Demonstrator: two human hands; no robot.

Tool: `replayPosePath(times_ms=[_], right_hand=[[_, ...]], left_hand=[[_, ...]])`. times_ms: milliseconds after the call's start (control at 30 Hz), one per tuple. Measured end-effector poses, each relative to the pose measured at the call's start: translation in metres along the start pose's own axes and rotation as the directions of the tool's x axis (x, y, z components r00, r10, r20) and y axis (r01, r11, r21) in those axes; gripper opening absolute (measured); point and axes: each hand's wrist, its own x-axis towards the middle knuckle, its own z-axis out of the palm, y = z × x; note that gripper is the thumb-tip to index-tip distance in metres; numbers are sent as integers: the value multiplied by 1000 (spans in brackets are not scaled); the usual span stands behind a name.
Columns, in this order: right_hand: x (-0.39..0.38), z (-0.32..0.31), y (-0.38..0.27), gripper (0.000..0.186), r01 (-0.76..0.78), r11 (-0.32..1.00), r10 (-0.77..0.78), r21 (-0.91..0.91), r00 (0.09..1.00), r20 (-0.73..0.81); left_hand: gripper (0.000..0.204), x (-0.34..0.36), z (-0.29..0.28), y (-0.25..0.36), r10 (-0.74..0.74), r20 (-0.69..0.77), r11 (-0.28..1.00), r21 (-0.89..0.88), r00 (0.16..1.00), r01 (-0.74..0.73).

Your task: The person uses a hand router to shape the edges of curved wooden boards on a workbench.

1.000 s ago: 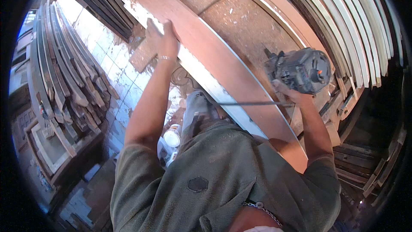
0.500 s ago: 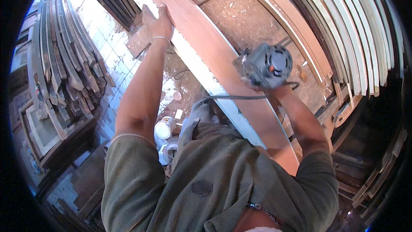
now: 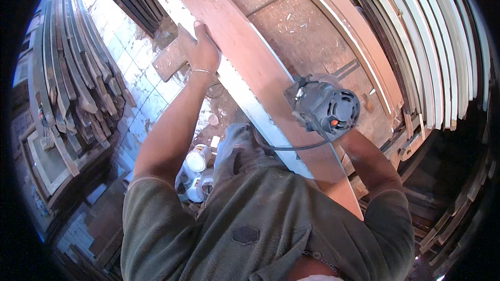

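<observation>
A long curved wooden plank (image 3: 260, 67) runs from the far left toward my right side, its left edge face whitish. My left hand (image 3: 204, 52) grips that edge, thumb on the upper face and fingers along the pale side. On the plank's right edge sits a dark corded power tool (image 3: 328, 104), apparently a router, with a round vented motor cap and an orange switch. My right hand (image 3: 351, 139) holds it from the near side; its fingers are mostly hidden behind the tool. The black cord (image 3: 297, 148) crosses the plank toward my body.
Under the plank lies a dusty wooden bench (image 3: 307, 34) with shavings. Another curved board (image 3: 359, 31) lies beyond the tool, with stacked pale strips (image 3: 442, 47) at the right. Curved strips (image 3: 73, 57) are piled at left. White tubs (image 3: 197, 160) stand beside my leg.
The power tool and my right hand have shifted slightly right and nearer me. My left hand has slid a little nearer along the plank. The cord now sags in a curve.
</observation>
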Motion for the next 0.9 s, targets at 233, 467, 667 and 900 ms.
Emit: replayPosePath(times_ms=[233, 467, 667, 900], right_hand=[[46, 26, 17, 47, 74, 970, -112, 231, 981, 159], [97, 48, 22, 57, 144, 983, -105, -116, 951, 291], [186, 67, 6, 73, -123, 929, 117, 350, 992, 40], [274, 84, 0, 84, -92, 975, 163, 201, 916, -367]], left_hand=[[59, 7, 1, -27, -48, 56, 985, -161, 997, 57], [49, 5, -7, 4, 5, 119, 997, -79, 993, 5], [54, 2, -3, -8, 7, 88, 991, -132, 996, 5], [64, -17, -19, -11, 60, 58, 981, 183, 997, -70]])
